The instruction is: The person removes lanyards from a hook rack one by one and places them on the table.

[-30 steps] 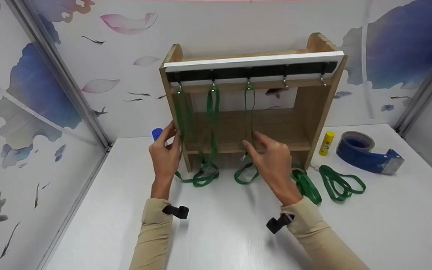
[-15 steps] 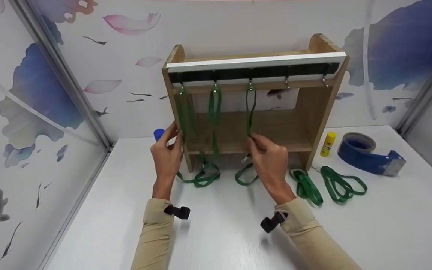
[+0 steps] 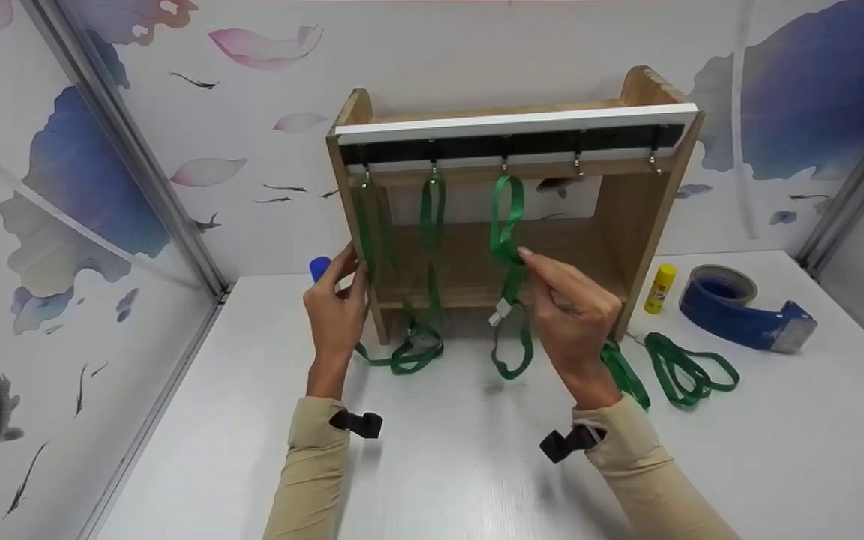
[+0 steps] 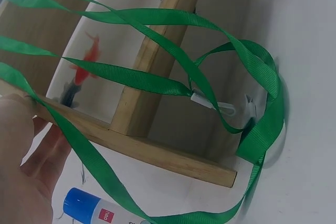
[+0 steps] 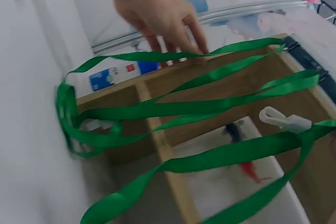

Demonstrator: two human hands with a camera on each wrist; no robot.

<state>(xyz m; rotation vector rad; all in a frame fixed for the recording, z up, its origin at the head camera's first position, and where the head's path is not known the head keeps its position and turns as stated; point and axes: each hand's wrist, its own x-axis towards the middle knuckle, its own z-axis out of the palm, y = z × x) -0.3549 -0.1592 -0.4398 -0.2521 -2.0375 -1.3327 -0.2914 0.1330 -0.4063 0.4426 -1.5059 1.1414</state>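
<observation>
My right hand (image 3: 574, 319) pinches a green strap (image 3: 508, 247) hanging from the middle hook of a wooden rack (image 3: 631, 217).

The strap's top loop is on the hook, its lower loop dangling just above the white table (image 3: 439, 465), a white clip (image 3: 500, 312) partway down. My left hand (image 3: 336, 311) grips the rack's left post, fingers curled round it beside two more hung straps (image 3: 424, 300). Loose straps (image 3: 683, 367), a yellow glue stick (image 3: 660, 287) and a blue tape dispenser (image 3: 747, 306) lie to the right.
</observation>
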